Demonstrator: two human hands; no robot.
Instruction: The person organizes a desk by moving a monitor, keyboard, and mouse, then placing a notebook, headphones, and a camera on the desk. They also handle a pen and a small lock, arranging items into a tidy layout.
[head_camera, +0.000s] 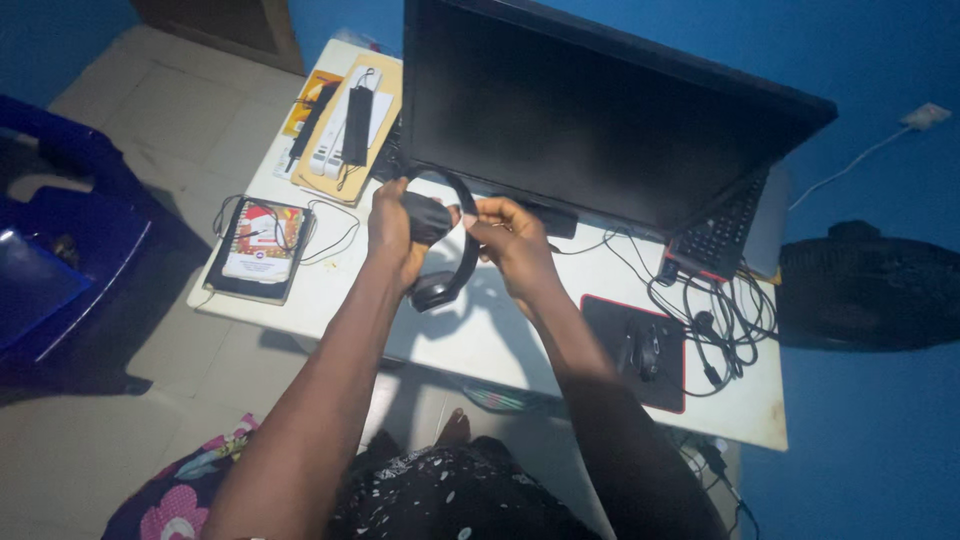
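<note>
Head view looked down on a white desk (470, 345) set against a blue wall (880, 60). Largest item on it was a dark monitor (590, 120), screen blank, standing at the back edge. To its right a black keyboard (722, 232) leaned half behind the screen. A black mouse pad with a red border (610, 335) lay at the front right, a dark mouse (648, 352) resting on it, and a tangle of black cables (725, 320) sat just beside the pad. At the left end lay a notebook (262, 248) with a thin cable looped over it; behind that, a tan envelope (385, 95) carried a white power strip and a black strap.

Black headphones (440, 255) were held above the desk, in front of the monitor, between both hands. Left hand (392, 232) had its grip closed around one ear cup and the band near it. Right hand (512, 238) pinched the opposite side of the band with thumb and fingers. The lower ear cup hung free below the left hand.
</note>
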